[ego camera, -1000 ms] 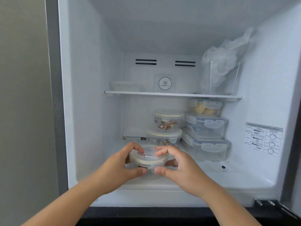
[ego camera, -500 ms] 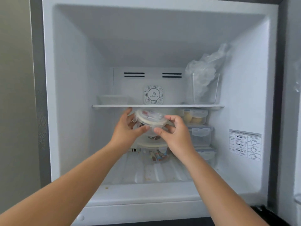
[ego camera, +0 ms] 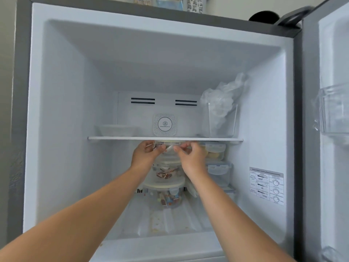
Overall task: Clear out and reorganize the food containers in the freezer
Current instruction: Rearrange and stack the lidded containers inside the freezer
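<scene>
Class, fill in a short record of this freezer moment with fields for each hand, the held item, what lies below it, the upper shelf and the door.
left hand: grips the round container's left side
right hand: grips its right side
round container: just under the shelf, above the stack
stack below: two round lidded containers
right stack: rectangular clip-lid containers
shelf: shallow tub, plastic bag in clear box
door: open
</scene>
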{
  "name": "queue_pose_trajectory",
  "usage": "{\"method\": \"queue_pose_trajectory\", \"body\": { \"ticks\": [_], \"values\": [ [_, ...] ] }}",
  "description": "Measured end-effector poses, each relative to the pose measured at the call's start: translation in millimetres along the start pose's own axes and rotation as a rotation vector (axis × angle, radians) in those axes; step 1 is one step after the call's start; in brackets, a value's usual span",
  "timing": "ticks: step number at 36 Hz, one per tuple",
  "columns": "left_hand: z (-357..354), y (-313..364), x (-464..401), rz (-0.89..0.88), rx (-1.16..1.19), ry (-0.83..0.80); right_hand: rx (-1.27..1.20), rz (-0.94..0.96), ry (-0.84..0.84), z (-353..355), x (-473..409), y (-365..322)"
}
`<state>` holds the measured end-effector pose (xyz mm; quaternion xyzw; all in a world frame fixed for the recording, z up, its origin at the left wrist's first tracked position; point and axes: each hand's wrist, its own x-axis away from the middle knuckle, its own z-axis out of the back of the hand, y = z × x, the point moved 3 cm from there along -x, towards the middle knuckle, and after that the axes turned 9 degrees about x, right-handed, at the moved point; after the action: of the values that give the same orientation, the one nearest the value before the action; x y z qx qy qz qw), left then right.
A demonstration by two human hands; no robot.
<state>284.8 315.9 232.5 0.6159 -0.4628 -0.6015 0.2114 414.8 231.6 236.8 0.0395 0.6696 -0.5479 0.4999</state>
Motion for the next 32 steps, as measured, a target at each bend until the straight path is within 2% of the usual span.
{"method": "queue_pose_trajectory", "body": {
  "ticks": [11, 16, 22, 32],
  "values": [
    [0, -22, -18, 0.118, -0.19, -0.113, 0.177, -0.077, -0.157, -15, -5, 23],
    [8, -37, -11, 0.193, -0.263, -0.147, 0.137, -0.133, -0.173, -18, -2, 29],
    [13, -46, -5, 0.24, -0.243, -0.233, 0.159, -0.181, -0.238, -20, 1, 38],
    [30, -45, -1, 0.214, -0.214, -0.192, 0.122, -0.165, -0.282, -21, 13, 43]
  ]
}}
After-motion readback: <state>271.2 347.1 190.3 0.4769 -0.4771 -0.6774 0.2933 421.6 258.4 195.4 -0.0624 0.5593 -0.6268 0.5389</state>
